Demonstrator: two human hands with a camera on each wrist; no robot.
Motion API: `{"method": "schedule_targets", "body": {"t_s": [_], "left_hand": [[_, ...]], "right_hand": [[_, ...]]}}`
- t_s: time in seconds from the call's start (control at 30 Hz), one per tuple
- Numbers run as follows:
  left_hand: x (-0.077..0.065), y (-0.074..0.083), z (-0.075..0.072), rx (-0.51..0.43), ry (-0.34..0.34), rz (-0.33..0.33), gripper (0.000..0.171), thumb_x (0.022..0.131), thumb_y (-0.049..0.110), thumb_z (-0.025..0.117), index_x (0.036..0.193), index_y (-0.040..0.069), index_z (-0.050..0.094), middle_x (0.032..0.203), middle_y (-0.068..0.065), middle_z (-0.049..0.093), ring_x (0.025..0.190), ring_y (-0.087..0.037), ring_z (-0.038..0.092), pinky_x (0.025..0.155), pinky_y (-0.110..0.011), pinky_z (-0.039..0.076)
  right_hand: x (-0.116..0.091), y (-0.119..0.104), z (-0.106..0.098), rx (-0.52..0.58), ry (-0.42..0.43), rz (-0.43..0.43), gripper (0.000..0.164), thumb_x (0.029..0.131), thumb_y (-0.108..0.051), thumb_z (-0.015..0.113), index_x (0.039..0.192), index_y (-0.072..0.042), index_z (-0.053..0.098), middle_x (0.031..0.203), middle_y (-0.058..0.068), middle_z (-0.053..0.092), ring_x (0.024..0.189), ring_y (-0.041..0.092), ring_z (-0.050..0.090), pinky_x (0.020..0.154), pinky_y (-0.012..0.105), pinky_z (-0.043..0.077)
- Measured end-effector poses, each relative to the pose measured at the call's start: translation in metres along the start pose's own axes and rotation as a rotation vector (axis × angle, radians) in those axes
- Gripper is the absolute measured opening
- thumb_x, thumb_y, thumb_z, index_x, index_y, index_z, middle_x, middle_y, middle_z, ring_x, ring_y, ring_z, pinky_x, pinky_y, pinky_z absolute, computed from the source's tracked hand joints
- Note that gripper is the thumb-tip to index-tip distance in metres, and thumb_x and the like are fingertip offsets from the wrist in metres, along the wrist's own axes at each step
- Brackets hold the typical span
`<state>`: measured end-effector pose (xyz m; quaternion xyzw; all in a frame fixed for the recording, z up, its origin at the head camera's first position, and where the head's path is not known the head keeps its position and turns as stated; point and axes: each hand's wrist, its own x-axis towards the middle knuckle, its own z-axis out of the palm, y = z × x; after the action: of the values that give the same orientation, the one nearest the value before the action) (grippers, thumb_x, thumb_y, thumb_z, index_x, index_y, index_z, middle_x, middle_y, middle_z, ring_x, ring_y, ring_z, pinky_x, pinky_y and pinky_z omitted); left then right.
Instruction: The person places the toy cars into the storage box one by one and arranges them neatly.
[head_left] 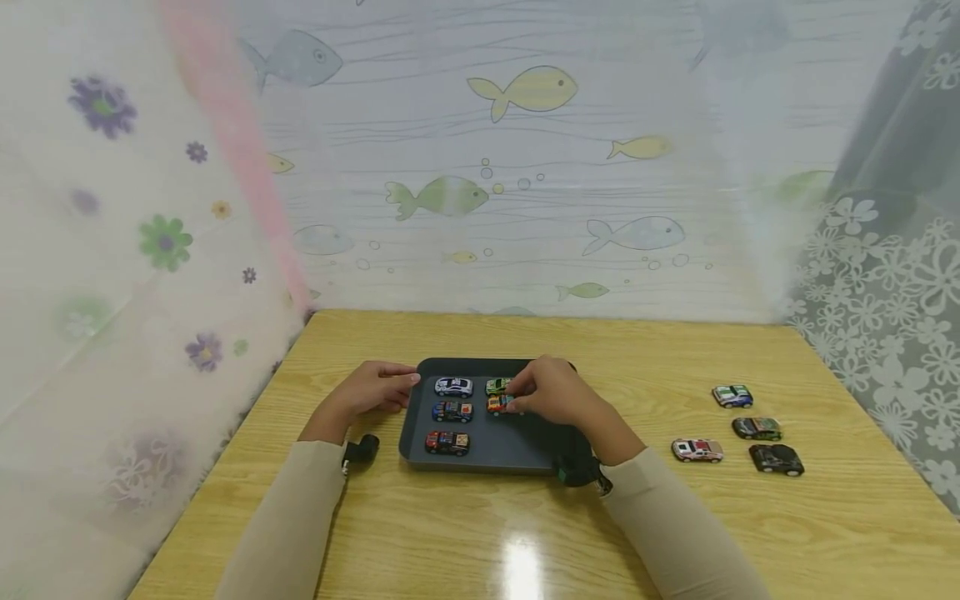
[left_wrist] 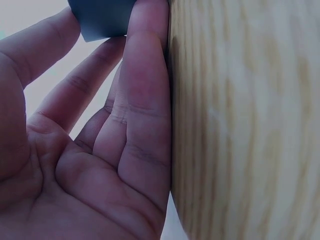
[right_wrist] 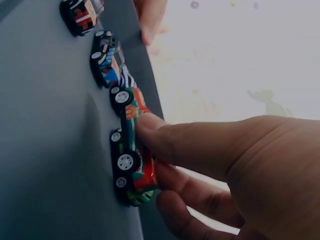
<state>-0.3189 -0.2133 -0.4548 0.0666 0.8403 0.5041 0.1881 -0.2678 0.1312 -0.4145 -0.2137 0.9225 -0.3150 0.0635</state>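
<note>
Between the thumb and fingers of my right hand (head_left: pixel 558 392) is a red, orange and green toy car (right_wrist: pixel 132 132), held low over the dark grey tray (head_left: pixel 480 450). A green toy car (head_left: pixel 497 385) lies right behind it, partly covered by my fingers. My left hand (head_left: pixel 375 387) lies at the tray's left rim with its fingers fairly straight, the fingertips against the tray wall and the little-finger side along the table. Down the tray's left side stand a white toy car (head_left: pixel 453 387), a dark blue one (head_left: pixel 452 412) and a red and black one (head_left: pixel 447 442).
To the right on the wooden table (head_left: pixel 480 533) stand a white, green and blue car (head_left: pixel 732 396), a dark patterned car (head_left: pixel 757 428), a white and red car (head_left: pixel 697 451) and a black car (head_left: pixel 777 459). A fish-print curtain (head_left: pixel 525 167) hangs behind the table.
</note>
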Motion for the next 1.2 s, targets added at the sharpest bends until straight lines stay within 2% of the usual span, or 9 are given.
{"method": "schedule_targets", "body": {"t_s": [0.2, 0.4, 0.77, 0.83, 0.97, 1.07, 1.2], "left_hand": [[0.000, -0.001, -0.001, 0.004, 0.001, 0.006, 0.062, 0.101, 0.045, 0.068, 0.148, 0.005, 0.057, 0.120, -0.016, 0.073, 0.096, -0.019, 0.073, 0.086, -0.037, 0.063], [-0.001, 0.000, 0.000, 0.004, 0.000, 0.011, 0.063, 0.101, 0.045, 0.068, 0.148, 0.005, 0.057, 0.119, -0.016, 0.074, 0.095, -0.018, 0.073, 0.086, -0.036, 0.063], [-0.001, 0.001, 0.001, 0.011, 0.006, -0.006, 0.061, 0.103, 0.042, 0.066, 0.149, 0.003, 0.055, 0.120, -0.016, 0.074, 0.096, -0.018, 0.072, 0.086, -0.037, 0.063], [-0.005, 0.007, 0.002, 0.012, 0.003, -0.005, 0.059, 0.104, 0.038, 0.065, 0.149, 0.001, 0.055, 0.118, -0.016, 0.074, 0.094, -0.017, 0.072, 0.086, -0.037, 0.063], [-0.005, 0.006, 0.002, 0.016, 0.003, -0.004, 0.058, 0.104, 0.036, 0.065, 0.149, 0.000, 0.055, 0.117, -0.017, 0.074, 0.093, -0.018, 0.073, 0.085, -0.037, 0.063], [0.001, -0.001, 0.001, 0.011, 0.007, 0.001, 0.061, 0.103, 0.041, 0.066, 0.149, 0.002, 0.055, 0.118, -0.016, 0.074, 0.094, -0.018, 0.073, 0.085, -0.037, 0.063], [0.001, -0.001, 0.001, 0.004, 0.010, -0.002, 0.062, 0.102, 0.043, 0.067, 0.149, 0.004, 0.055, 0.119, -0.016, 0.074, 0.095, -0.018, 0.073, 0.085, -0.036, 0.063]], "right_hand": [[0.000, -0.003, 0.002, 0.009, -0.039, 0.066, 0.012, 0.090, -0.020, 0.083, 0.102, -0.017, 0.084, 0.093, -0.007, 0.078, 0.089, 0.011, 0.070, 0.075, 0.033, 0.059], [0.000, -0.003, 0.004, -0.002, -0.044, 0.129, 0.009, 0.088, -0.019, 0.085, 0.097, -0.019, 0.084, 0.086, -0.009, 0.077, 0.085, 0.011, 0.069, 0.072, 0.032, 0.060], [0.001, -0.006, 0.009, -0.026, -0.027, 0.172, 0.010, 0.084, -0.021, 0.088, 0.094, -0.021, 0.085, 0.086, -0.009, 0.077, 0.079, 0.010, 0.068, 0.070, 0.031, 0.059], [0.002, -0.007, 0.011, -0.030, -0.025, 0.178, 0.010, 0.084, -0.022, 0.088, 0.094, -0.022, 0.085, 0.086, -0.009, 0.077, 0.080, 0.010, 0.068, 0.071, 0.032, 0.059], [0.003, -0.007, 0.012, -0.025, -0.028, 0.174, 0.010, 0.084, -0.022, 0.088, 0.094, -0.021, 0.085, 0.086, -0.009, 0.077, 0.083, 0.011, 0.068, 0.072, 0.033, 0.059], [0.002, -0.008, 0.012, -0.021, -0.023, 0.170, 0.010, 0.084, -0.021, 0.088, 0.094, -0.021, 0.085, 0.086, -0.009, 0.076, 0.084, 0.012, 0.068, 0.072, 0.033, 0.059], [0.001, -0.008, 0.013, -0.027, -0.015, 0.166, 0.009, 0.085, -0.021, 0.088, 0.093, -0.020, 0.084, 0.083, -0.010, 0.076, 0.083, 0.012, 0.068, 0.071, 0.033, 0.059]]}}
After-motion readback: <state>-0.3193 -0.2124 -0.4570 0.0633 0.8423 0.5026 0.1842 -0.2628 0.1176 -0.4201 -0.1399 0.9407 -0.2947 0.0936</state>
